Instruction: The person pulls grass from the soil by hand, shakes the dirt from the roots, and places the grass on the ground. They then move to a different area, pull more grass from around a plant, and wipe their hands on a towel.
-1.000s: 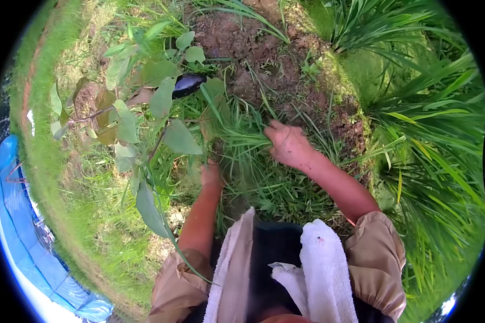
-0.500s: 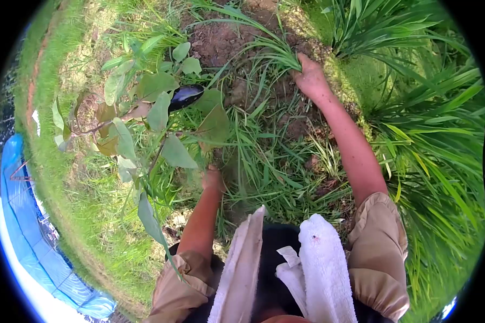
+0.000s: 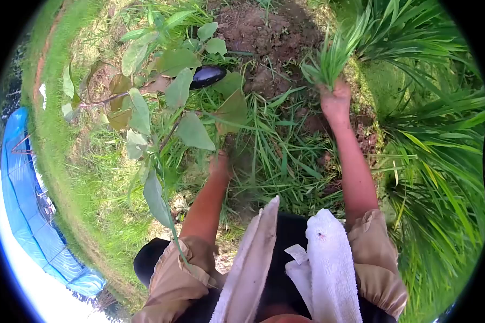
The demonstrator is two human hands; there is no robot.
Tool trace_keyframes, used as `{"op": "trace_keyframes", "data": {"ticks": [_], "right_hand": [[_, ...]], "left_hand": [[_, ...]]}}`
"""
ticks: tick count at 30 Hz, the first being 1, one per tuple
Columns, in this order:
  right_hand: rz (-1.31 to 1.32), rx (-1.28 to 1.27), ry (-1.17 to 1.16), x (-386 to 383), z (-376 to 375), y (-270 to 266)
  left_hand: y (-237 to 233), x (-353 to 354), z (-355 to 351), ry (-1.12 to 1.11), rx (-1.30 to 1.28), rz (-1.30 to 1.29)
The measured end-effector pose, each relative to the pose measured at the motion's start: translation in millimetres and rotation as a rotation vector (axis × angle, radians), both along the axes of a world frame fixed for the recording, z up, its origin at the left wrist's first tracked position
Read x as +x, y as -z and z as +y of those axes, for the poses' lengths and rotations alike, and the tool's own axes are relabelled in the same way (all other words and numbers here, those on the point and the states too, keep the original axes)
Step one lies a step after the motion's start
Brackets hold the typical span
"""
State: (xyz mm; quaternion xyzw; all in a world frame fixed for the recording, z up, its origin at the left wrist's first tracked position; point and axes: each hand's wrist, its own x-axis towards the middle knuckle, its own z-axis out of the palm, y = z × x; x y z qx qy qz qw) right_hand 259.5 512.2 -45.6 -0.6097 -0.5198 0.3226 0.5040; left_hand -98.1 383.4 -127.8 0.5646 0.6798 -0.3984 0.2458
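My right hand [image 3: 337,101] is closed round the base of a tuft of long grass [image 3: 337,60], whose blades fan upward, smeared by motion. My left hand [image 3: 219,161] is low among cut grass, partly behind the leaves of an eggplant plant [image 3: 194,131]; its fingers are hidden and blurred, so I cannot tell what they hold. A dark, shiny eggplant [image 3: 207,76] hangs from that plant, above my left hand. Loose green blades [image 3: 285,151] lie strewn over the soil between both hands.
Bare brown soil [image 3: 264,35] shows at the top middle. Tall grassy plants [image 3: 431,134] crowd the right side. A white towel [image 3: 331,264] hangs down in front of me. Farther off at left stand a grassy strip [image 3: 54,161] and a blue sheeted structure [image 3: 35,226].
My right hand has moved right and down with the grass tuft, which now points up instead of left. The view has shifted, and my left hand stays low beside the eggplant plant.
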Motion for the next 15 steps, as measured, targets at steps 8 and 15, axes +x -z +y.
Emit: {"op": "trace_keyframes", "data": {"ticks": [8,15], "right_hand": [[-0.946,0.187,-0.737,-97.5,-5.5,-9.3],[-0.744,-0.009,-0.498,-129.6,-2.4,14.5]], "left_hand": [[-6.6,-1.6,0.4,0.312,-0.008,-0.094],[7.8,-6.4,-1.1,0.167,0.124,-0.045]]}}
